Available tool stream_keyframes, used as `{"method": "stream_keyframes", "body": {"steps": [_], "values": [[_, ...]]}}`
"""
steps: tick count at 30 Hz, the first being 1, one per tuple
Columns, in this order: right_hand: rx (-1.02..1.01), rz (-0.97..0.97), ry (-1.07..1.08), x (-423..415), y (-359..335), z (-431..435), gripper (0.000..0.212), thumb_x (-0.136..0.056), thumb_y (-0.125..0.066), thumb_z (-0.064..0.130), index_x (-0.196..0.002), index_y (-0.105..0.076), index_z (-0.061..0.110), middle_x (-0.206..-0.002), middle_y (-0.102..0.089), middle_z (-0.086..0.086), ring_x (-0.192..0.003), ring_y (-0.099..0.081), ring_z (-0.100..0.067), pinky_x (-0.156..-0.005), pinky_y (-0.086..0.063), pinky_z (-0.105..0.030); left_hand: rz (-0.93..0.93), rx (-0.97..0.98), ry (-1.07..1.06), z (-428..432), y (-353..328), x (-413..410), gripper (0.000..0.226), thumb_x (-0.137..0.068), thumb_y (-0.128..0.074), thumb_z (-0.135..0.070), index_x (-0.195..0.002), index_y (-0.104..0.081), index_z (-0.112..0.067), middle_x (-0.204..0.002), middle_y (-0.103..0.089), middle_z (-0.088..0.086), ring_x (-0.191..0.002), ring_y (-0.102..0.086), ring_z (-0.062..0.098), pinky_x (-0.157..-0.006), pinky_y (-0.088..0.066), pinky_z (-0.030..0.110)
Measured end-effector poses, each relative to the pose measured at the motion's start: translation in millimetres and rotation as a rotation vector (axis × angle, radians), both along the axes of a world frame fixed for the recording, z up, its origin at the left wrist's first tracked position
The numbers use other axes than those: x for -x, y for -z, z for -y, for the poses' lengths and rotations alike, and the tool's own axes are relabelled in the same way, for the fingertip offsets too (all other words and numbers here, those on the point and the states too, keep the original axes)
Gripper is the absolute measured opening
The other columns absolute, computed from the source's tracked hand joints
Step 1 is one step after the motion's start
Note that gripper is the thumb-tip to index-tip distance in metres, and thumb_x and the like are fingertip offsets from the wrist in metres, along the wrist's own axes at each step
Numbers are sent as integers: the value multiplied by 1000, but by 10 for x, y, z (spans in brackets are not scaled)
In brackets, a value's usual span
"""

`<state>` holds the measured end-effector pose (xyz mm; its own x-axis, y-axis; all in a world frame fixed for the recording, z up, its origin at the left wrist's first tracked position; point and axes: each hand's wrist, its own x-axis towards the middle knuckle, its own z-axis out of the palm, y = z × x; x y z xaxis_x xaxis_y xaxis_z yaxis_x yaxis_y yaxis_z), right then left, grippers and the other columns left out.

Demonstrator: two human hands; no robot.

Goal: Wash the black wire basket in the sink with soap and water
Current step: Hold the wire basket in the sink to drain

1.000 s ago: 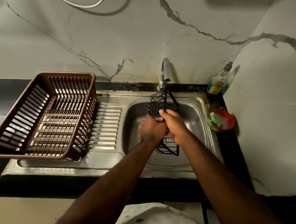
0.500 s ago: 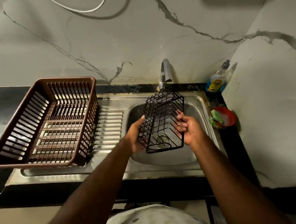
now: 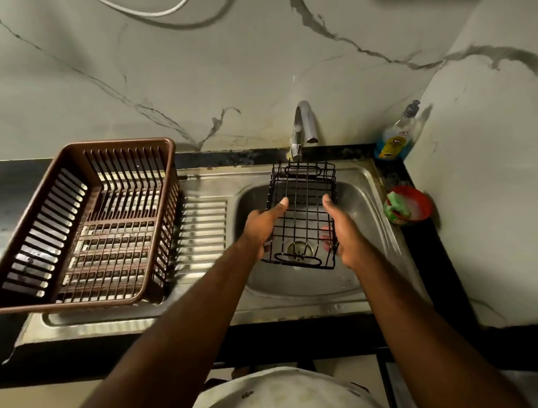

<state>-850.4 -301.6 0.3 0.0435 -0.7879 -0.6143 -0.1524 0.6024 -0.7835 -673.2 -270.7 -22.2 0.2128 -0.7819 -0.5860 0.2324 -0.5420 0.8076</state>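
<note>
Here, gridded black wire basket [image 3: 303, 215], steel sink [image 3: 299, 286]

Both bare forearms reach forward from the lower edge and draw toward each other. The left hand [image 3: 261, 231] and right hand [image 3: 344, 230] face palm to palm, thumbs stretched along the top, fingers curled underneath, gripping the black wire basket [image 3: 303, 214] by its sides.
</note>
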Motion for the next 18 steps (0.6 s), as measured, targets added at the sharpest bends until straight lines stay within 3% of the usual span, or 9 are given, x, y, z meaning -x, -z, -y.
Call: {"method": "stream_keyframes", "body": {"steps": [3, 6, 8, 10, 12, 15, 16, 18], "values": [[100, -44, -25, 32, 48, 43, 65, -88, -61, 65, -135, -54, 20, -113, -59, -1, -96, -60, -19, -79, -51, -36, 9, 6, -55, -6, -89, 40, 97, -75, -75, -70, -148, -45, -13, -147, -51, 20, -135, -49, 39, -108, -43, 56], [260, -66, 4, 29, 95, -10, 76, -82, -64, 67, -144, -47, 24, -128, -59, 2, -107, -62, -20, -77, -51, -33, 37, 73, -42, -80, -104, 88, 116, -62, -72, -85, -151, -42, -17, -153, -45, 24, -138, -46, 45, -110, -42, 60], [219, -111, -23, 26, 169, -37, 62, -88, -63, 60, -139, -51, 26, -124, -61, 3, -100, -63, -18, -78, -51, -33, 53, 23, -21, -114, -26, 106, 104, -74, -68, -79, -153, -40, -17, -151, -48, 20, -133, -51, 40, -109, -46, 56], [-45, -97, -45, 63, 209, -84, 45, -90, -64, 53, -122, -59, 21, -102, -63, -4, -77, -61, -18, -65, -48, -31, 40, -142, -8, -199, 8, 175, 75, -91, -63, -63, -143, -50, -11, -136, -58, 15, -118, -57, 30, -98, -50, 44], [-2, -96, -12, 135, 307, -113, 40, -91, -64, 44, -122, -60, 19, -92, -63, -3, -70, -60, -16, -58, -46, -28, 73, -176, 18, -295, 130, 255, 68, -94, -60, -61, -142, -52, -13, -121, -62, 8, -105, -59, 23, -88, -51, 39], [179, -115, 7, 167, 329, -37, 49, -88, -61, 48, -133, -51, 31, -114, -62, 3, -90, -63, -16, -65, -47, -30, 142, -51, 62, -235, 157, 234, 88, -88, -61, -69, -157, -34, -20, -146, -52, 10, -128, -54, 29, -108, -46, 50], [61, -98, 36, 178, 345, -8, 46, -87, -61, 49, -128, -52, 30, -112, -61, -1, -87, -61, -18, -62, -46, -29, 139, -68, 79, -179, 124, 230, 84, -90, -60, -68, -155, -38, -19, -142, -55, 11, -126, -55, 28, -108, -46, 49], [-219, -74, 34, 197, 334, -42, 40, -81, -64, 48, -111, -57, 23, -99, -59, -8, -75, -57, -19, -52, -44, -26, 135, -163, 141, -134, 122, 244, 70, -93, -58, -65, -142, -54, -16, -116, -61, 8, -107, -59, 22, -93, -51, 41]]}}
